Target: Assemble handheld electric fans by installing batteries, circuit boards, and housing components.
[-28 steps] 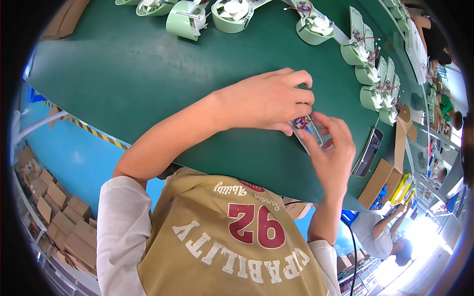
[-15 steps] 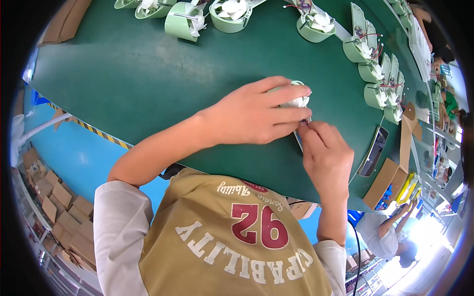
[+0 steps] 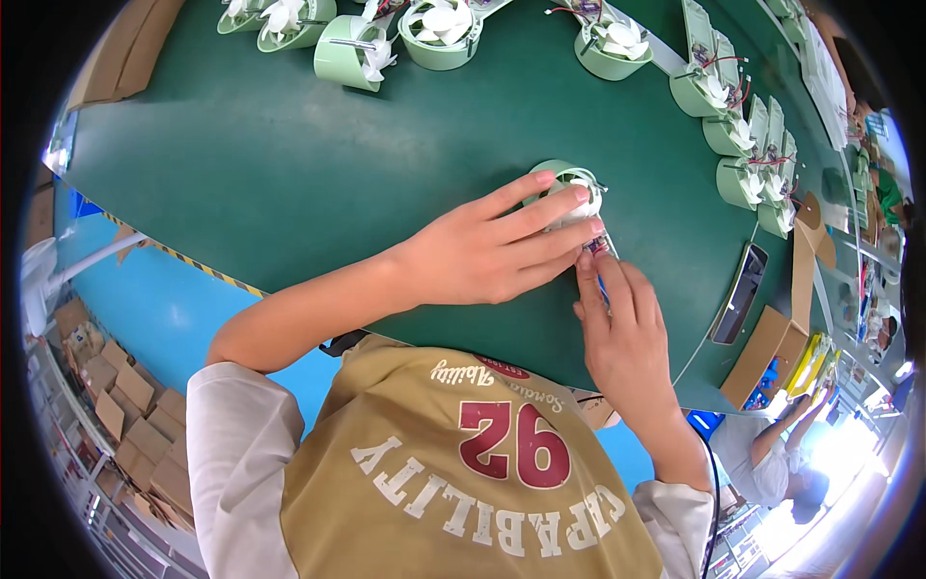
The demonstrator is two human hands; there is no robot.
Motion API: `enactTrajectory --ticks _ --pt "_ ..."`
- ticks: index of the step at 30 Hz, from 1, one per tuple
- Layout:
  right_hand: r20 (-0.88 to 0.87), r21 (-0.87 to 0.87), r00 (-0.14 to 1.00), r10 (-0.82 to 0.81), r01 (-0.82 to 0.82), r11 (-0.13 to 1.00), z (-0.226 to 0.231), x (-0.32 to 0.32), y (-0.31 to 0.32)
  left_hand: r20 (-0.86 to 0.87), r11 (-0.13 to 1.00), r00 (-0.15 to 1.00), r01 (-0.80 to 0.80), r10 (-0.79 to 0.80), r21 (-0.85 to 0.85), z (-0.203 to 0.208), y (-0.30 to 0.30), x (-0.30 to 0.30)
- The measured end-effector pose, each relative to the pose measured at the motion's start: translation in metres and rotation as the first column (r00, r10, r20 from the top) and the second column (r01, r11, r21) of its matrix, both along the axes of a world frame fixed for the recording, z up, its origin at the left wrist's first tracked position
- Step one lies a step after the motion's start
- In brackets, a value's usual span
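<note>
A half-assembled small fan (image 3: 554, 170) lies on the green table in front of me, with a pale green ring housing and white blades. My left hand (image 3: 497, 246) is laid over the ring, holding it with fingers stretched across the blades; its thumb is hidden. A small circuit board (image 3: 598, 245) with wiring shows in the fan's open handle, below the ring. My right hand (image 3: 622, 328) closes thumb and fingers around that handle, fingertips at the board's lower end. Something blue shows between those fingers, too covered to make out.
Several similar open fans (image 3: 615, 48) stand along the table's far and right sides, some trailing red wires. A phone (image 3: 741, 293) lies at the right, beside an open cardboard box (image 3: 767, 357) with blue parts. Another cardboard box (image 3: 125, 53) sits far left. A person works at lower right.
My right hand has shifted slightly down, its fingers now straighter along the handle. My left hand has drawn back a little, uncovering more of the ring and the circuit board.
</note>
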State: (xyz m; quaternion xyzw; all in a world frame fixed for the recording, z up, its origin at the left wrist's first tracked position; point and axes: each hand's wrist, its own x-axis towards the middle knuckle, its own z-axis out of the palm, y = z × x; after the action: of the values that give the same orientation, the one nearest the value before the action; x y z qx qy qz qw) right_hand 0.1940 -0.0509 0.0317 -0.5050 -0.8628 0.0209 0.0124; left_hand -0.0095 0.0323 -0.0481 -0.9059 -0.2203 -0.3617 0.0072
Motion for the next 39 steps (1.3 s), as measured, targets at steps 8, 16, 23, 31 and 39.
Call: enactTrajectory --ticks 8,16,23,31,39 --pt "-0.495 0.016 0.863 -0.102 0.127 0.992 -0.022 0.013 0.011 -0.111 0.999 0.993 0.046 -0.043 0.025 -0.001 0.004 -0.006" --pt "-0.483 0.041 0.866 -0.126 0.167 0.985 -0.023 0.014 0.01 -0.173 0.996 0.981 0.084 -0.082 0.008 0.003 0.009 -0.007" --pt "-0.279 0.135 0.928 -0.246 0.291 0.947 -0.016 -0.01 0.003 -0.103 0.999 0.995 -0.022 0.017 -0.046 0.008 -0.01 0.006" --pt "-0.589 0.001 0.722 -0.364 0.451 0.893 -0.036 -0.014 0.001 0.012 0.99 0.991 -0.133 0.134 -0.037 -0.002 -0.024 0.019" --pt "-0.686 0.074 0.673 -0.278 0.444 0.893 -0.042 0.005 -0.004 -0.046 0.986 0.989 -0.143 0.139 -0.09 0.004 -0.023 0.016"
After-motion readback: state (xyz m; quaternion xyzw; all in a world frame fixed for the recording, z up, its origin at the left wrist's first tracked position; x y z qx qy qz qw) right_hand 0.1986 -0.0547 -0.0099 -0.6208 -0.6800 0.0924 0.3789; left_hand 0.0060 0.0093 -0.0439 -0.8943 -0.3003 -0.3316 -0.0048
